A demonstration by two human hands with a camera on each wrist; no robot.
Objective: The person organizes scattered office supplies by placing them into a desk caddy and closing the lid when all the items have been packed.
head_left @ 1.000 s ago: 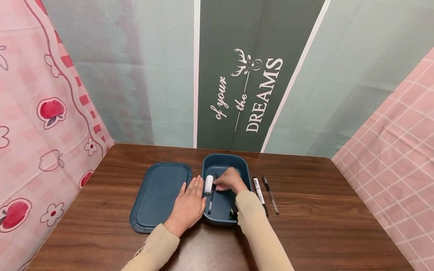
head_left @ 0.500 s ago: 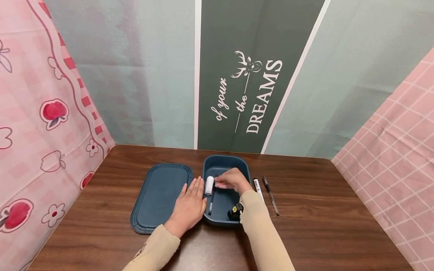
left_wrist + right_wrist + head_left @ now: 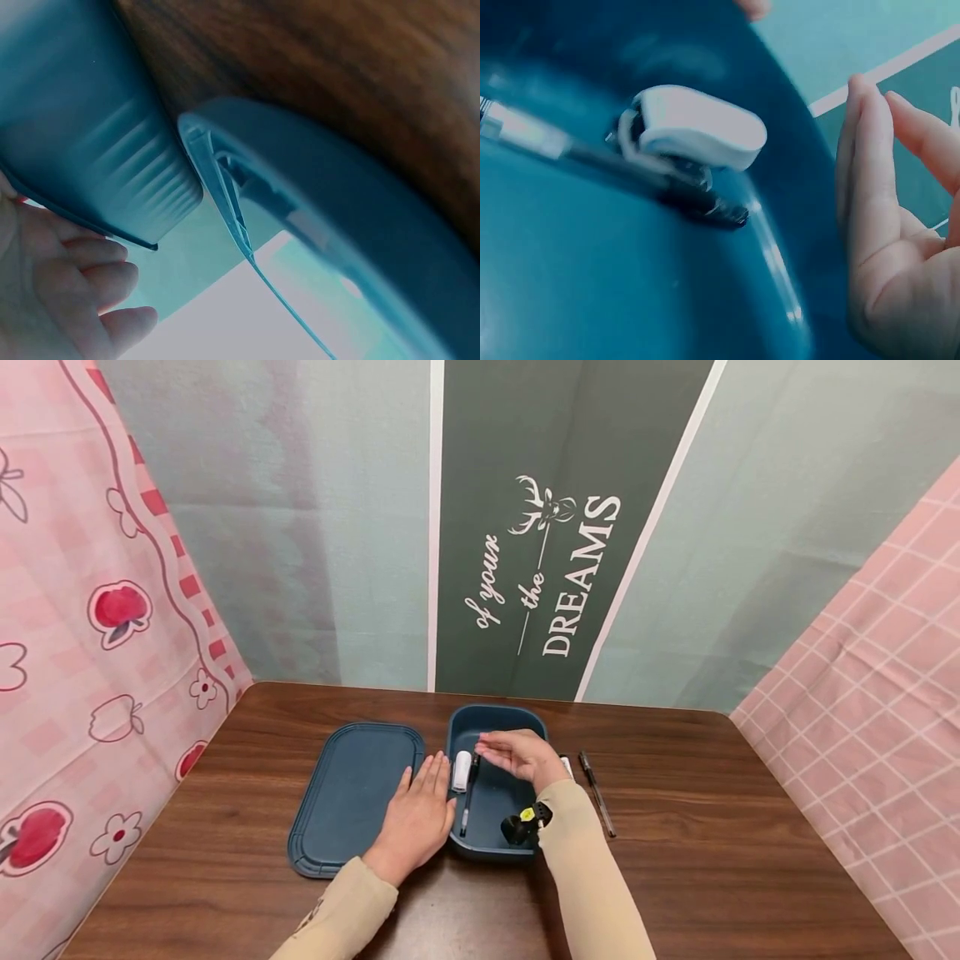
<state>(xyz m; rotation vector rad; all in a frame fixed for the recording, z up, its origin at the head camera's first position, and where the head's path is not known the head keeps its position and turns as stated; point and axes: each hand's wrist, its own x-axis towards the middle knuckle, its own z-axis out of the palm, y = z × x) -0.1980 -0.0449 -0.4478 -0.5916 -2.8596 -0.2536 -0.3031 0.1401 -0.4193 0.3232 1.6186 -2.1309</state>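
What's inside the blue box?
A white object and a black pen lie inside. The right hand and wrist camera hide part of the blue box; I can't see there.

Seen from above, the head camera looks forward and down across the table [image 3: 690, 877]; both wrist views close in on its blue box [image 3: 498, 716], left low outside, right peering inside.

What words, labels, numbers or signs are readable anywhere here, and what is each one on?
"of your": on the dark green panel at the back
"the": same panel
"DREAMS": same panel, beside a deer's-head drawing
Yellow patch on the black wrist device: too small to read
White marker: mostly hidden, any print too small to read
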